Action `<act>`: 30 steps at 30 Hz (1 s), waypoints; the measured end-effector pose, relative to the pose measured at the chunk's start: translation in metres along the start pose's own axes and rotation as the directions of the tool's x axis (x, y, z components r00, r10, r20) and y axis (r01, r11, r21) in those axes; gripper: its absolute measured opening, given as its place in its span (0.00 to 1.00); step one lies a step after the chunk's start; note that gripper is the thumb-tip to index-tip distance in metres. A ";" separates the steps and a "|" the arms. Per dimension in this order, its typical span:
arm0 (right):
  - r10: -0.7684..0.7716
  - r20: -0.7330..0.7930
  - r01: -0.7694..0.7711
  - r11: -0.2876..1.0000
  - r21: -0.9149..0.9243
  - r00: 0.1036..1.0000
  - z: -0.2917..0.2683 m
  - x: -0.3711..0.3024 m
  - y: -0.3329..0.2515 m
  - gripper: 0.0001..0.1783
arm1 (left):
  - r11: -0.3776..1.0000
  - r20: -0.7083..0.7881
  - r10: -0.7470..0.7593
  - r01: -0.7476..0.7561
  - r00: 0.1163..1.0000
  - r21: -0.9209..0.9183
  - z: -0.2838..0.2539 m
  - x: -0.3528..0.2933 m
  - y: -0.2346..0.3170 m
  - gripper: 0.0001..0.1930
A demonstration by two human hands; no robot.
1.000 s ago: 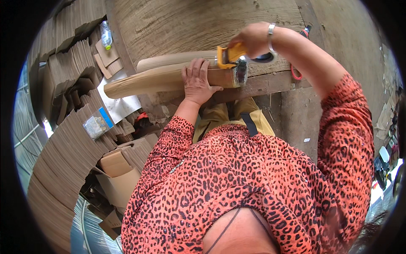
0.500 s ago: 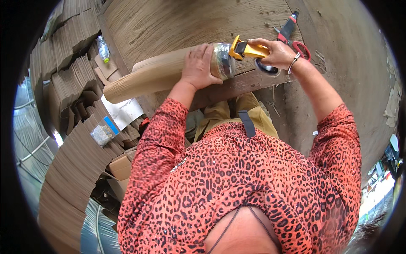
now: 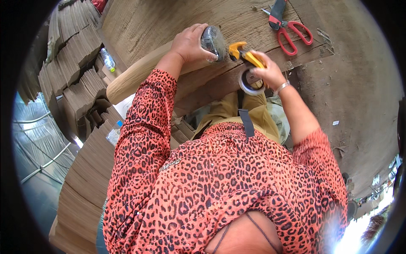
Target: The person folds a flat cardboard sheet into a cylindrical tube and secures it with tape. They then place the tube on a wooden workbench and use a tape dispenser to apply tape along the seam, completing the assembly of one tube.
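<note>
tape dispenser [image 3: 247, 63] now lifted off the roll [image 3: 139, 76].

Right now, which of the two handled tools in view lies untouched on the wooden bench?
The red-handled scissors, lying alone at the bench's far right. The yellow tape dispenser is gripped in the right hand, beside the wrapped roll.

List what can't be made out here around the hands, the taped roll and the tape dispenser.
Head view only:
- Taped end of the cardboard roll: mostly covered by the left hand.
- Tape dispenser: grip hidden inside the right hand.
- Scissors: blade tips cut off by the top edge.
- Bottle: too small to read.
</note>
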State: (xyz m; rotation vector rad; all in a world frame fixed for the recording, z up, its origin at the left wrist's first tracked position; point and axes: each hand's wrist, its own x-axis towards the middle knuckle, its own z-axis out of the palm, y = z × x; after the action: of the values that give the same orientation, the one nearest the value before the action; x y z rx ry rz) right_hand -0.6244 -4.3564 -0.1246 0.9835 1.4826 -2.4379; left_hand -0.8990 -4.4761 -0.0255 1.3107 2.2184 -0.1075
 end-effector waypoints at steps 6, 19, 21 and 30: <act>0.011 -0.088 -0.023 0.990 -0.136 0.996 0.026 -0.100 0.013 0.39 | 0.999 0.001 0.031 -0.031 1.000 -0.035 0.009 0.008 -0.013 0.54; 0.361 0.257 -0.252 0.892 -0.374 0.897 0.046 -0.077 -0.016 0.40 | 0.988 0.132 0.003 0.017 0.991 -0.156 -0.006 0.038 0.022 0.53; 0.335 0.361 -0.173 0.894 -0.413 0.870 0.063 -0.009 -0.040 0.41 | 0.985 0.134 0.051 -0.028 0.990 -0.171 -0.007 0.051 0.023 0.54; 0.376 0.437 0.023 0.736 -0.676 0.817 0.115 -0.018 -0.080 0.41 | 0.950 -0.432 0.311 -0.273 0.847 0.149 -0.015 0.067 0.017 0.45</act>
State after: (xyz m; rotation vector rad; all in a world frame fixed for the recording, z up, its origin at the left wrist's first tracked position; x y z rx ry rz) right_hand -0.6975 -4.4148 -0.0187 0.2168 1.6949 -1.6033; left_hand -0.9157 -4.4093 -0.0422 1.8603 2.3646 0.2502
